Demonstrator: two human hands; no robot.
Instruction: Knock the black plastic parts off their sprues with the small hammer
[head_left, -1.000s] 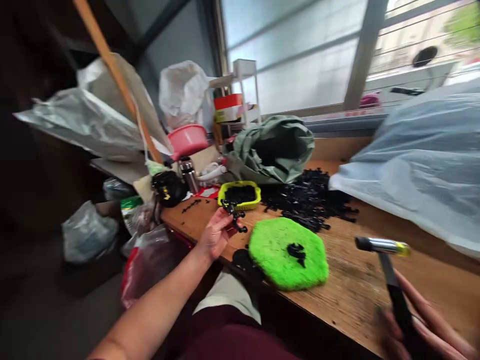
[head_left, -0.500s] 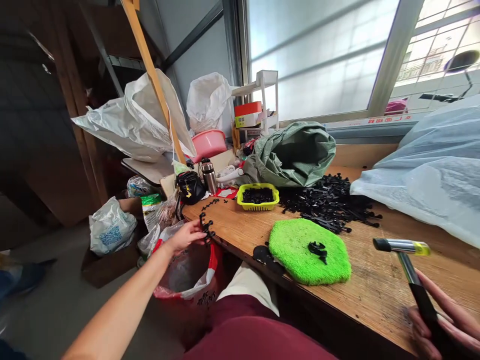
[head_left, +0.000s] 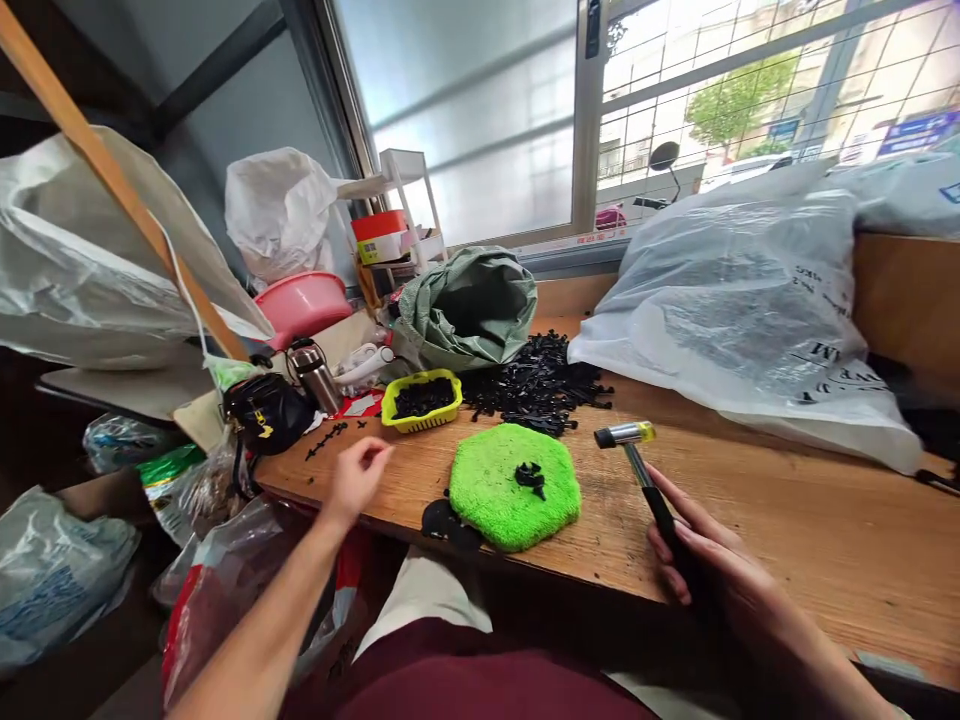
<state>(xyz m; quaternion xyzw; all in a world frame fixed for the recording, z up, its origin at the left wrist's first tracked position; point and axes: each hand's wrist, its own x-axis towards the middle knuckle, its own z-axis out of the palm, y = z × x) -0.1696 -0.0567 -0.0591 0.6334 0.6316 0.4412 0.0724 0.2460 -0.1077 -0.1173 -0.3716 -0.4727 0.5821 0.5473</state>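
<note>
My left hand (head_left: 360,480) is over the table's front edge, left of the green pad, its fingers curled together with nothing visible in them. A few small black pieces (head_left: 530,478) lie on the fuzzy green pad (head_left: 480,500). To the right of the pad, my right hand (head_left: 694,550) grips the black handle of a small mallet (head_left: 625,434), its head raised over the wood. Behind the pad is a heap of black plastic parts (head_left: 536,385), next to a yellow basket (head_left: 422,426) filled with small black pieces.
A green woven sack (head_left: 472,310) lies open behind the heap. Large clear plastic bags (head_left: 720,310) cover the back right. At the left are a steel flask (head_left: 315,378), a black pouch (head_left: 270,412) and a red-edged lined bin (head_left: 217,590) below the table edge.
The view has turned to the right. The black piece that was in my left hand is gone from it, and that hand has moved from over the bin toward the table.
</note>
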